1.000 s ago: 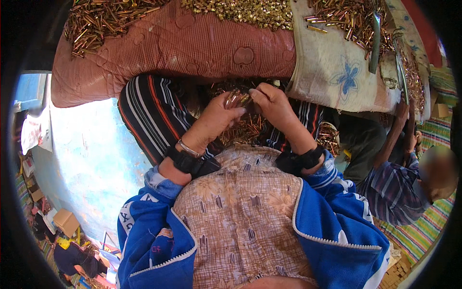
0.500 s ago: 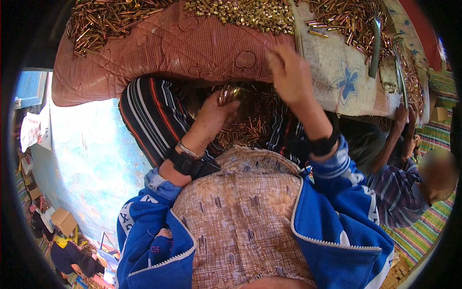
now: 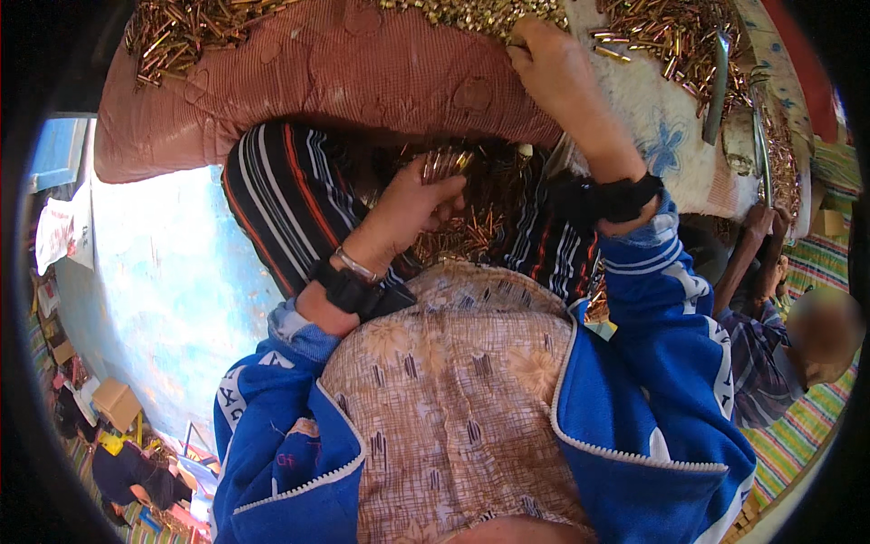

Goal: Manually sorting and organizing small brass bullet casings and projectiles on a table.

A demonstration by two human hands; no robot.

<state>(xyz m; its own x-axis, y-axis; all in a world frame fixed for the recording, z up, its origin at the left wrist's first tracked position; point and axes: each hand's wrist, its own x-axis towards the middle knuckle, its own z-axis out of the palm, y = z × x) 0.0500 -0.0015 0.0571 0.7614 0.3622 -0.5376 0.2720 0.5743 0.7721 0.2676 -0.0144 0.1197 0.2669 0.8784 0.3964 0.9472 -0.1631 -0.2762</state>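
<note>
My left hand (image 3: 408, 204) is wrapped round a bundle of thin, shiny metal tubes (image 3: 444, 165), held above my lap between my knees. Below it, a heap of copper-coloured tubes (image 3: 462, 234) lies in the lap space. My right hand (image 3: 557, 77) reaches over the cushion edge to a pile of small gold-coloured metal pieces (image 3: 476, 16). Its fingers are bent and drawn together at the pile's near right side; what they hold, if anything, is hidden.
A red-brown quilted cushion (image 3: 299, 77) spans the front. Heaps of metal tubes lie at far left (image 3: 195, 41) and far right (image 3: 680, 36), by a flat metal bar (image 3: 716, 91). At right, another person's hands (image 3: 766, 222) work at the cloth edge. A pale blue surface (image 3: 181, 281) is left.
My right hand has moved from above the cushion's near part up to the pile of small gold-coloured pieces. My left hand keeps its bundle and has shifted slightly right.
</note>
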